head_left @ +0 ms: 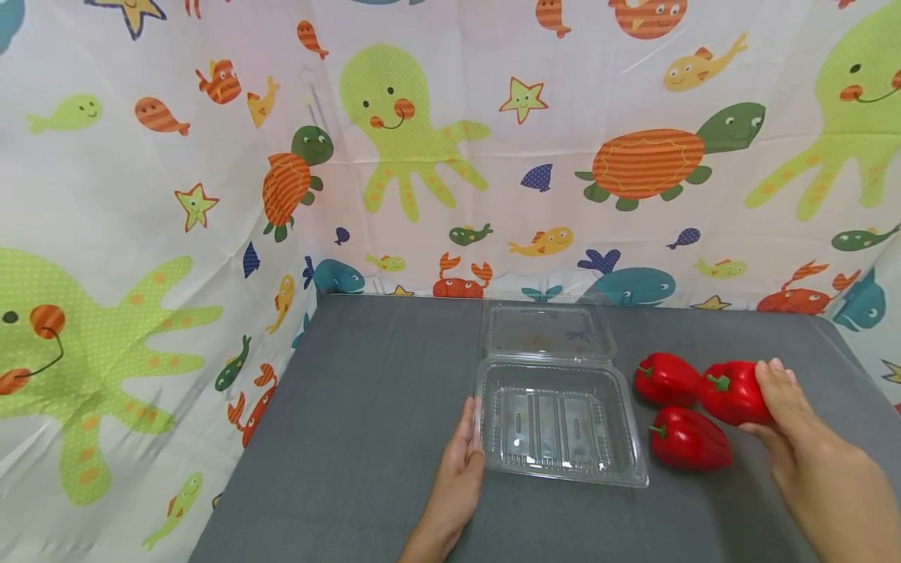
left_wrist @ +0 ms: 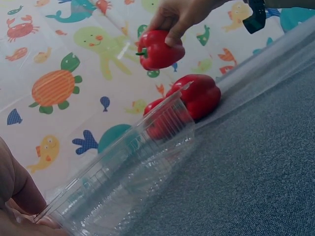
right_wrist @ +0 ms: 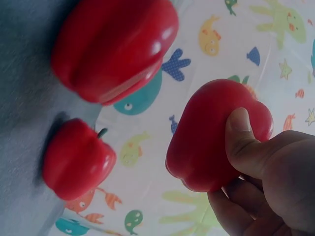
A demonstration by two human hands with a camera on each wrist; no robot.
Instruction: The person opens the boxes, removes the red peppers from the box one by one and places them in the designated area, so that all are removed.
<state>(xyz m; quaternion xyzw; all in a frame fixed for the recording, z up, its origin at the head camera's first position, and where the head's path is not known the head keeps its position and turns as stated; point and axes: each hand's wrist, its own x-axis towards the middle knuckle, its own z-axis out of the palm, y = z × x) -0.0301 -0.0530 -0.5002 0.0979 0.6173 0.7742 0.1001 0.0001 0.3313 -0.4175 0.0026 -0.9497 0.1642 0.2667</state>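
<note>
My right hand (head_left: pixel 809 438) grips a red bell pepper (head_left: pixel 735 393) by its blunt end, thumb on one side and fingers on the other. In the left wrist view that held pepper (left_wrist: pixel 160 50) hangs above the table, its green stem to the left. Two more red peppers lie on the table, one behind (head_left: pixel 667 379) and one in front (head_left: pixel 690 439). Left of them sits a clear plastic clamshell container (head_left: pixel 637 438) with its lid folded back. My left hand (head_left: pixel 454 477) holds the container's left rim between thumb and fingers.
A grey cloth covers the table (head_left: pixel 366 407). The container's open lid (head_left: pixel 545 328) lies flat toward the back edge. A curtain (head_left: pixel 450 234) printed with sea animals hangs behind the table and along its left side.
</note>
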